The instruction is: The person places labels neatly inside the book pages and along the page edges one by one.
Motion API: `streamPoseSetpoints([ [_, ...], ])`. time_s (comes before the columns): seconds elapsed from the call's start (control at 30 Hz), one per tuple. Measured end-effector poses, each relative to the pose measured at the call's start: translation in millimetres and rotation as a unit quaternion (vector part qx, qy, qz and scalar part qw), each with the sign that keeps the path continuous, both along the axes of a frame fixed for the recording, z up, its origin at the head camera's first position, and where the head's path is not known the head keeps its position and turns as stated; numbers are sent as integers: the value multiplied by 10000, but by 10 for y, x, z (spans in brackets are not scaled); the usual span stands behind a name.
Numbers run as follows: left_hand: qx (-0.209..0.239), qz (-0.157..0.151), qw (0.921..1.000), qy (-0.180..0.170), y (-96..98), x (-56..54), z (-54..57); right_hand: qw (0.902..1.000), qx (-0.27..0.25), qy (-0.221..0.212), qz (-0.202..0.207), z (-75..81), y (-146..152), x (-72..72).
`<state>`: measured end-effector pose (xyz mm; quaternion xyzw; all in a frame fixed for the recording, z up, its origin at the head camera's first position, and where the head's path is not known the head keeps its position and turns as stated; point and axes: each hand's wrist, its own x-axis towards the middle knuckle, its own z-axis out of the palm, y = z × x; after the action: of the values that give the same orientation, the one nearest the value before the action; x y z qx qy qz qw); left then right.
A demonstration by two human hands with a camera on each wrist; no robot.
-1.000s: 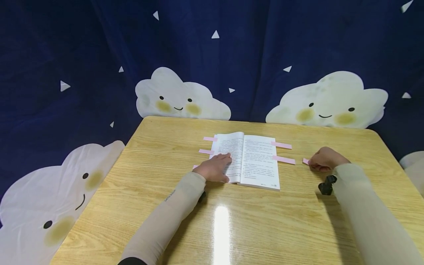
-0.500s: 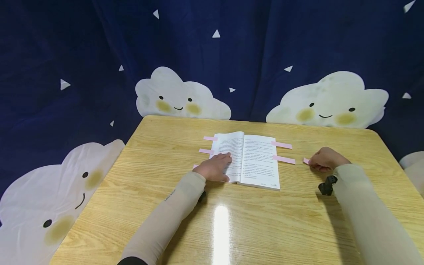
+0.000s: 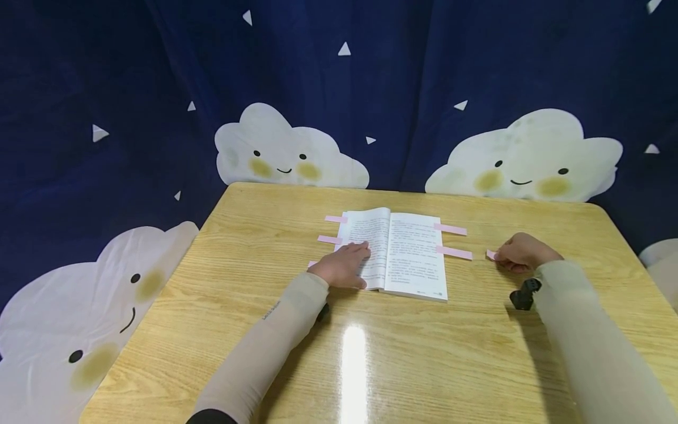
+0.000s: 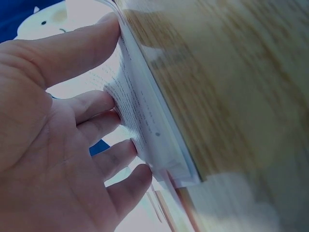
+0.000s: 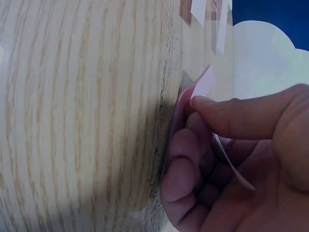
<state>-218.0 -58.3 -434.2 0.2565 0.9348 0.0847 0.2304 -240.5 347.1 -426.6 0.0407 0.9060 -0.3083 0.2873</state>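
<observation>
An open book [image 3: 415,253] with printed pages lies on the wooden table. My left hand [image 3: 341,268] rests on its left page, thumb apart from the fingers; in the left wrist view its fingertips [image 4: 142,171] touch the paper. To the right of the book, my right hand [image 3: 521,253] pinches a pink sticky note strip [image 5: 205,81] between thumb and curled fingers, close to the tabletop. A thin pale strip edge [image 5: 234,166] also shows behind the thumb in the right wrist view. The far end of the strip is hidden by the hand.
Pink strips [image 3: 450,229] stick out from the book's right edge, and others [image 3: 329,239] from its left edge, one partly behind my left wrist. The wooden table [image 3: 424,353] ends at a dark blue curtain [image 3: 402,88] with cloud prints.
The head view has tilted slightly, so the scene sits a little higher. My left hand stays on the page, and my right hand keeps its pinch in nearly the same spot.
</observation>
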Motion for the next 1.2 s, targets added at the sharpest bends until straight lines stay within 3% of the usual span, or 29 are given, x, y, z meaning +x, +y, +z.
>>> streamPoseSetpoints([
  [1.2, 78, -62, 9999, -2, -11, -2, 17, 9999, -29, -79, 110, -3, 7, -14],
])
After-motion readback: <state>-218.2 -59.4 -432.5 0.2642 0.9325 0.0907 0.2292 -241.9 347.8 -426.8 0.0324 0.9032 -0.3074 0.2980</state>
